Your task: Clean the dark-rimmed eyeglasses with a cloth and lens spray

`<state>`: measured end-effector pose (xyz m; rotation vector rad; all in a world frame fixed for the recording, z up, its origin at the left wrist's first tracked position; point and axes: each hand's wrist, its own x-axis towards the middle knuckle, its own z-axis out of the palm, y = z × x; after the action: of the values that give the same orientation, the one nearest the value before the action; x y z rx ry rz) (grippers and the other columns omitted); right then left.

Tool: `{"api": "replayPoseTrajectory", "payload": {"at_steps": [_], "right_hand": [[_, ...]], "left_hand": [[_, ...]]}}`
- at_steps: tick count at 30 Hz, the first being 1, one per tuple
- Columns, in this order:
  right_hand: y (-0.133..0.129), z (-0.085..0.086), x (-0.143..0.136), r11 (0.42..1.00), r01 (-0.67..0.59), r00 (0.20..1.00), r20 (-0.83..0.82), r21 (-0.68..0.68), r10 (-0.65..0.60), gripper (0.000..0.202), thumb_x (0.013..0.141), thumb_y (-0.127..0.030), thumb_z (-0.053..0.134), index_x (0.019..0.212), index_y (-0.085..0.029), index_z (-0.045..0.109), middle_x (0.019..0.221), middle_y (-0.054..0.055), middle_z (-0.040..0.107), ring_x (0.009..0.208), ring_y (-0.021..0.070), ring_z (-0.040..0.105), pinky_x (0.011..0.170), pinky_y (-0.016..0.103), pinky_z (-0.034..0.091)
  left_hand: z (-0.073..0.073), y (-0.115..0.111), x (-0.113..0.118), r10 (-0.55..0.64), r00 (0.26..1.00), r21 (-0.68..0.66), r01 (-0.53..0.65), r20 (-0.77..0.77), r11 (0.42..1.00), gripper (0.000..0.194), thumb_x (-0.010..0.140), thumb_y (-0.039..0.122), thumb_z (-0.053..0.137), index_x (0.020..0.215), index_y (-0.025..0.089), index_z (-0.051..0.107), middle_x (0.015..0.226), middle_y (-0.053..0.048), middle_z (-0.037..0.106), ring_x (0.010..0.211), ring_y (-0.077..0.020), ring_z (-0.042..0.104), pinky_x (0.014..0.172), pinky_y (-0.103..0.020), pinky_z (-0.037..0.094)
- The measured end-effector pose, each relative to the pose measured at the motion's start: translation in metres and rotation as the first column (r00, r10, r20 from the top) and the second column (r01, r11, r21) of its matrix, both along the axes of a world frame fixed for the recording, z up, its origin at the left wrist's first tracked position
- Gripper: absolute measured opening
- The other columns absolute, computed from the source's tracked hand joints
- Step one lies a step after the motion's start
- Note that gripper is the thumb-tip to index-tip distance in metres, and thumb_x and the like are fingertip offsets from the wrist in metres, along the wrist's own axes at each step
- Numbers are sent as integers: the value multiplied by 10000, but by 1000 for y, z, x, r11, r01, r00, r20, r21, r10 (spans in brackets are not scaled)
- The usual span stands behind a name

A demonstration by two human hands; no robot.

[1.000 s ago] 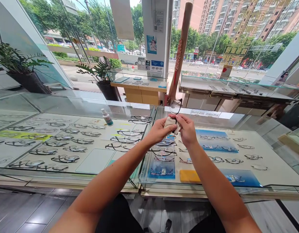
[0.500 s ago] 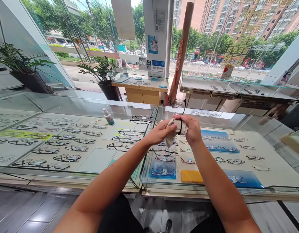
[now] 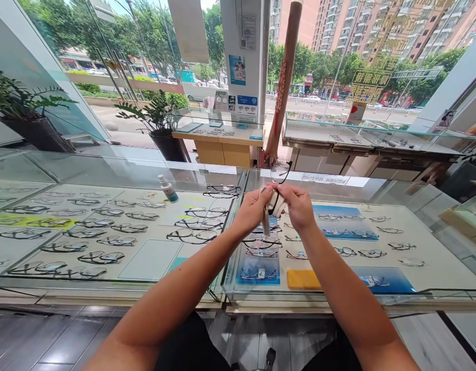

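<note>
Both my hands meet above the glass showcase, around a pair of eyeglasses (image 3: pixel 281 172) with a dark frame. My left hand (image 3: pixel 251 210) is closed on a pale cleaning cloth (image 3: pixel 266 224), pinching it against the glasses. My right hand (image 3: pixel 299 207) grips the dark frame, its thumb and fingers pressed together close to the left fingertips. One lens and a dark rim stick up beyond the fingers; the rest is partly hidden by the hands and cloth. A white spray bottle (image 3: pixel 168 189) with a blue-green base stands on the showcase to the left.
Rows of eyeglasses (image 3: pixel 102 256) lie inside the showcase (image 3: pixel 232 288) under glass. A yellow case (image 3: pixel 303 280) is near its front edge. Beyond stand a wooden post (image 3: pixel 283 82), another display counter (image 3: pixel 222 135) and a potted plant (image 3: pixel 164 134).
My hands have turned the glasses and cloth slightly; the cloth now hangs narrower, and the right hand shows more of its back. The view has shifted a little.
</note>
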<state>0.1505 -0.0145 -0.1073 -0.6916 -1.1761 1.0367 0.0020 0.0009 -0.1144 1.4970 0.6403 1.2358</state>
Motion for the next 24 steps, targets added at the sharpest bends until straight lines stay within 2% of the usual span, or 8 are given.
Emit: {"api": "replayPoseTrajectory", "payload": {"at_steps": [4,7,10,13,15,19,22,24], "right_hand": [[6,2,13,994,107,992,-64,16,-106,202,867,-462,830,865,-275,905,981,44,892,985,252,778,958,415,606],[11,7,27,983,185,975,-124,16,-182,198,868,-466,816,867,-279,883,1016,40,883,855,194,712,790,351,561],[12,10,35,979,204,972,-120,9,-201,240,877,-511,805,901,-279,860,1074,47,867,845,184,684,743,337,533],[12,10,36,980,200,974,-106,6,-198,266,871,-539,814,894,-274,837,1046,46,847,843,186,670,739,338,525],[12,9,34,980,197,976,-98,13,-195,267,869,-540,824,884,-274,831,1028,42,837,844,185,663,737,335,514],[9,8,27,957,266,962,35,111,-271,261,923,-533,804,891,-276,839,990,33,828,879,197,667,808,352,510],[4,7,18,895,365,879,223,257,-423,272,969,-524,778,869,-276,826,934,32,803,912,221,658,850,379,497],[0,7,12,867,386,837,275,315,-472,281,999,-512,750,864,-274,814,923,36,791,921,230,656,842,384,488]], "left_hand": [[1,4,1,-43,996,-96,50,75,994,708,819,867,798,794,168,688,746,-17,663,738,-165,589,693,-283,486],[2,11,0,8,982,-221,34,187,975,697,765,837,866,908,166,740,813,-24,724,827,-192,672,761,-286,540],[3,18,0,99,958,-345,0,268,939,554,819,664,908,1000,163,756,883,-28,767,859,-194,706,799,-290,570],[5,21,0,196,927,-493,-13,321,870,317,902,417,840,1030,141,749,945,-46,790,861,-179,716,793,-281,577],[6,22,1,216,915,-542,4,341,840,260,908,320,798,1073,126,746,990,-63,800,883,-178,728,802,-280,583],[3,21,1,104,918,-426,75,383,902,352,902,367,839,1144,127,749,1080,-96,818,1015,-220,759,919,-329,611],[-1,22,0,49,919,-345,97,391,934,419,896,479,885,1139,162,757,1116,-97,829,1117,-244,765,996,-351,603],[-3,21,-1,28,919,-313,105,392,944,477,873,543,910,1137,175,761,1138,-103,831,1180,-261,757,1035,-368,593]]}}
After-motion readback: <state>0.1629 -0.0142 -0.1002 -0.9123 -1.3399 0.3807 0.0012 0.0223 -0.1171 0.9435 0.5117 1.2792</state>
